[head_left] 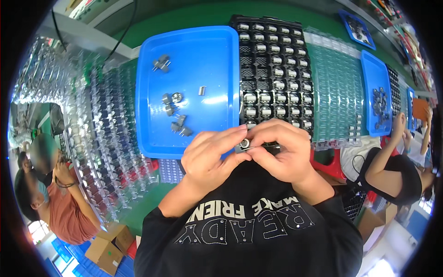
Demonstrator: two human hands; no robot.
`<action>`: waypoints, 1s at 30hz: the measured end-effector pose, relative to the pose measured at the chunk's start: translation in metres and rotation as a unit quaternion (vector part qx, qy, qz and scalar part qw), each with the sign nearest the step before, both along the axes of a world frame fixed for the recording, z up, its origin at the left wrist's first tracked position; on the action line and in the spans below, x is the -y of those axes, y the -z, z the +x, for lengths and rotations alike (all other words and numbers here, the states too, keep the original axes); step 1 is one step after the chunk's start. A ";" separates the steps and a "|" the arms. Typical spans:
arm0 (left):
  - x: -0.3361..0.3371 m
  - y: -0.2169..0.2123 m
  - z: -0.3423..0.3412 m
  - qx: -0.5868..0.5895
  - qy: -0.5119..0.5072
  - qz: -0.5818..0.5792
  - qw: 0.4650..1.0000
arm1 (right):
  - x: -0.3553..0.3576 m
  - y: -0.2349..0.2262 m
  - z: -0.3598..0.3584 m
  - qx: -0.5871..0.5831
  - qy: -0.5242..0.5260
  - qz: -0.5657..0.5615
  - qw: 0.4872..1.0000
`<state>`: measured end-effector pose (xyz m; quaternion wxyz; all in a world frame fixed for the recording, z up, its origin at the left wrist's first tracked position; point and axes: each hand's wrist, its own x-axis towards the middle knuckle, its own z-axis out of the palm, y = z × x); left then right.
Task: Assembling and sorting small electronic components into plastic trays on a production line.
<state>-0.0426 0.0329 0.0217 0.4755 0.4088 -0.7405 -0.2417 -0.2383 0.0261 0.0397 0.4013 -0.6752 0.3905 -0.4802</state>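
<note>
Hands around metal part; lettered shirt

Left hand and right hand grip a metal part — blue tray beyond

On the green tabletop, a black compartment tray lies right of a blue tray, clear blister trays farther right.

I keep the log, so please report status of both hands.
Left hand and right hand pinching small metal part. Blue tray, black compartment tray beyond. No obstruction seen.
</note>
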 end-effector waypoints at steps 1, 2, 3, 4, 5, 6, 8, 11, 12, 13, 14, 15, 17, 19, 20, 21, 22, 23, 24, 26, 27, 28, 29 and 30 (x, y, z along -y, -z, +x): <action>0.000 0.001 0.000 0.024 -0.007 -0.002 1.000 | 0.003 0.002 -0.004 -0.015 -0.013 0.011 1.000; -0.003 -0.002 0.003 0.022 -0.006 -0.001 1.000 | 0.006 0.004 -0.009 -0.054 0.001 0.005 0.999; -0.005 -0.010 0.008 0.072 -0.025 0.069 0.995 | 0.011 0.006 -0.015 -0.093 0.013 -0.002 0.996; -0.006 -0.012 0.011 0.121 -0.037 0.140 0.982 | 0.019 0.014 -0.027 -0.136 0.050 -0.029 0.989; -0.011 -0.013 0.021 0.121 -0.039 0.140 0.982 | 0.025 0.014 -0.038 -0.180 0.082 0.004 0.980; -0.016 -0.013 0.034 0.218 -0.042 0.152 0.963 | 0.034 0.013 -0.048 -0.225 0.112 -0.010 0.968; -0.024 -0.007 0.053 0.321 -0.048 0.159 0.932 | 0.054 0.017 -0.053 -0.260 0.141 -0.025 0.955; -0.036 0.019 0.062 0.317 -0.042 0.123 0.940 | 0.079 0.023 -0.049 -0.347 0.112 -0.097 0.926; -0.038 0.022 0.060 0.318 -0.058 0.107 0.940 | 0.083 0.027 -0.046 -0.404 0.091 -0.102 0.905; -0.040 0.024 0.058 0.318 -0.070 0.090 0.941 | 0.085 0.029 -0.043 -0.462 0.072 -0.104 0.878; -0.042 0.023 0.056 0.311 -0.057 0.083 0.945 | 0.085 0.026 -0.041 -0.471 0.068 -0.073 0.877; -0.046 0.023 0.057 0.318 -0.073 0.092 0.941 | 0.085 0.024 -0.039 -0.477 0.058 -0.087 0.873; -0.051 0.024 0.055 0.317 -0.069 0.094 0.941 | 0.088 0.031 -0.041 -0.489 0.049 -0.108 0.864; -0.049 0.022 0.053 0.317 -0.087 0.094 0.940 | 0.086 0.034 -0.039 -0.489 0.035 -0.107 0.865; -0.046 0.022 0.054 0.312 -0.070 0.092 0.943 | 0.088 0.037 -0.036 -0.492 0.027 -0.114 0.862; -0.042 0.022 0.053 0.316 -0.063 0.100 0.941 | 0.089 0.040 -0.041 -0.495 0.020 -0.120 0.860; -0.038 0.019 0.052 0.321 -0.065 0.109 0.938 | 0.085 0.037 -0.050 -0.500 0.026 -0.114 0.858; -0.033 0.014 0.051 0.320 -0.054 0.108 0.940 | 0.080 0.030 -0.062 -0.460 0.041 -0.104 0.881; -0.027 0.007 0.049 0.312 -0.037 0.115 0.942 | 0.074 0.022 -0.077 -0.419 0.057 -0.094 0.901; -0.024 0.002 0.060 0.286 -0.056 0.113 0.950 | 0.050 0.001 -0.118 -0.346 0.147 -0.012 0.927; -0.018 -0.001 0.062 0.285 -0.066 0.116 0.949 | 0.034 -0.005 -0.143 -0.364 0.222 0.020 0.904; -0.007 -0.004 0.062 0.275 -0.142 0.145 0.940 | 0.017 0.004 -0.174 -0.411 0.309 0.065 0.855; 0.000 -0.005 0.062 0.262 -0.219 0.173 0.924 | 0.001 0.007 -0.205 -0.459 0.344 0.129 0.809; 0.011 -0.005 0.060 0.259 -0.223 0.171 0.924 | -0.018 0.013 -0.233 -0.441 0.359 0.163 0.807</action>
